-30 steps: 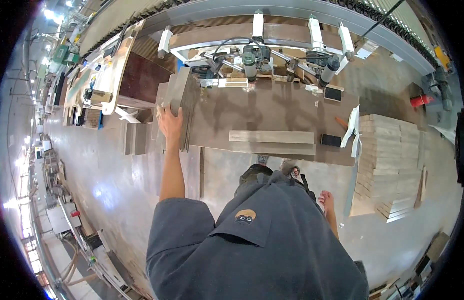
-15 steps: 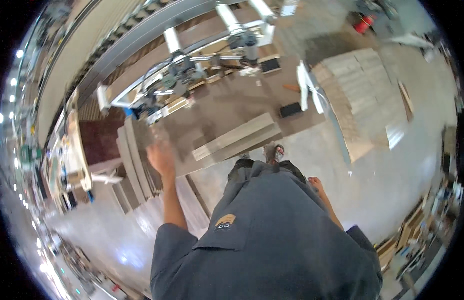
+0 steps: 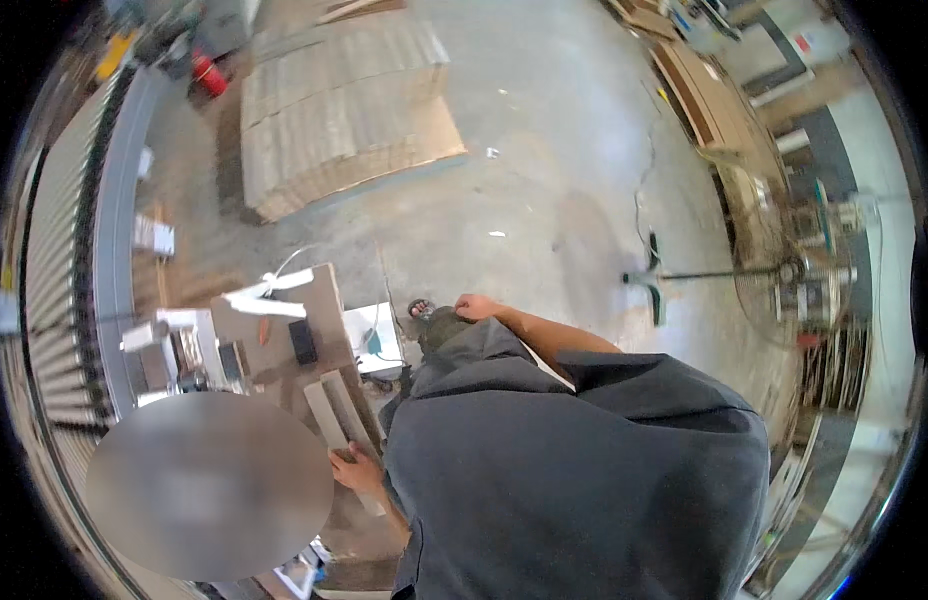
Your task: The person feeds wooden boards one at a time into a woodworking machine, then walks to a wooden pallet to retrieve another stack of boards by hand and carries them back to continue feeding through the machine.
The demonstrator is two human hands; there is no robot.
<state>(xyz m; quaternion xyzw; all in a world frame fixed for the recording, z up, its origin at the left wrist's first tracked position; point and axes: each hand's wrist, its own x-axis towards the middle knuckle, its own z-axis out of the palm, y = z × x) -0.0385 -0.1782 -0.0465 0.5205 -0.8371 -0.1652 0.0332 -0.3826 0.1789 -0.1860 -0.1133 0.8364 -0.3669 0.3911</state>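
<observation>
My left hand (image 3: 359,470) lies over the near side of long, pale wooden strips (image 3: 329,410) on the brown workbench (image 3: 329,300). Its fingers appear curled round the edge of one strip. My right hand (image 3: 476,307) is in front of my body beside my leg, above the floor, with its fingers loosely curled and nothing visible in them. Close to the strips on the bench are a black block (image 3: 303,341) and white, bracket-like pieces (image 3: 271,297). A large blurred oval hides the left part of the bench.
A big stack of grey-brown boards (image 3: 334,110) stands on the floor ahead. At the right is a pedestal fan (image 3: 789,272) with its foot on the floor. A roller conveyor (image 3: 69,230) runs along the left. A red extinguisher-like cylinder (image 3: 209,73) stands at the far left.
My view has swung to the right, so the bench now lies at the left and the board stack ahead. My left hand has come down onto the wooden strips.
</observation>
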